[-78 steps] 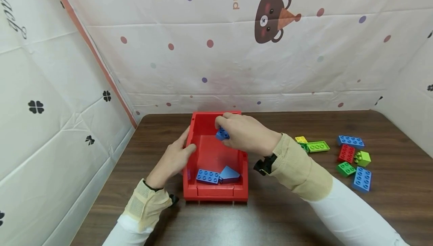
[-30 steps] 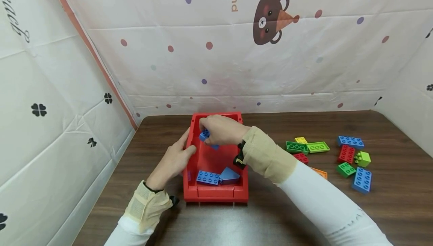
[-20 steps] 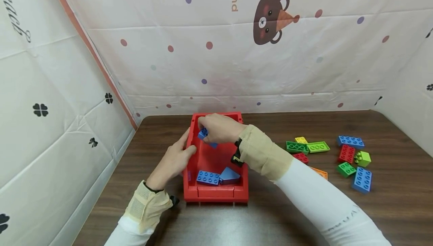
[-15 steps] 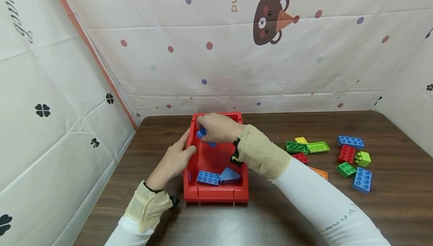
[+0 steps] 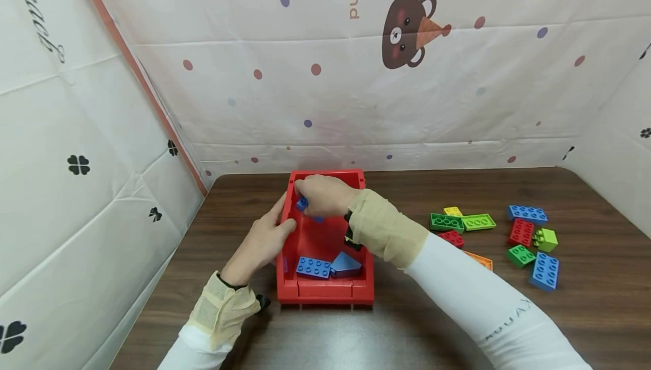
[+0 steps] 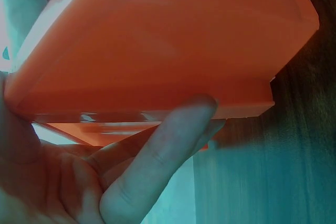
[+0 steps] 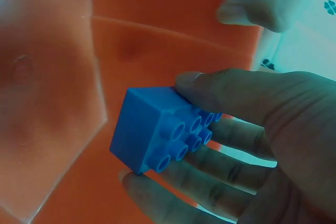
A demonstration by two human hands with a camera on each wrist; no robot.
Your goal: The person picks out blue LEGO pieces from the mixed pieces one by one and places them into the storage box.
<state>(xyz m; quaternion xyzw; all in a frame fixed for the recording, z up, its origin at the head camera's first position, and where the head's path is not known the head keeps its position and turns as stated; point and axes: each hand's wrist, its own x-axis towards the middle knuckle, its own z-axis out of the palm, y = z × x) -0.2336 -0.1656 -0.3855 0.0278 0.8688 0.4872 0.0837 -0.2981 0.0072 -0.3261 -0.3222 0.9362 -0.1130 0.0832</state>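
Shifted toward nine o'clock, the studded blue plastic brick (image 7: 151,121) is pinched by the right hand (image 5: 326,195). It could be dislodged by the left hand (image 5: 258,241) gripping the red plastic tray (image 5: 325,243).

Right sleeve (image 5: 452,271): dark slanted letters (image 5: 508,320) read as "AQUAX", second letter uncertain. Rear patterned sheet (image 5: 244,99) bears sideways "and" (image 5: 354,7) beside cut-off lettering; left sheet (image 5: 109,212) carries black script (image 5: 34,8), apparently "Beach".

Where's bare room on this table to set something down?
Bare table shows before the red bin, between the white sleeves, and left of it, beyond the left hand. It's crowded at right among the loose bricks; the bin's near end holds two blue pieces.
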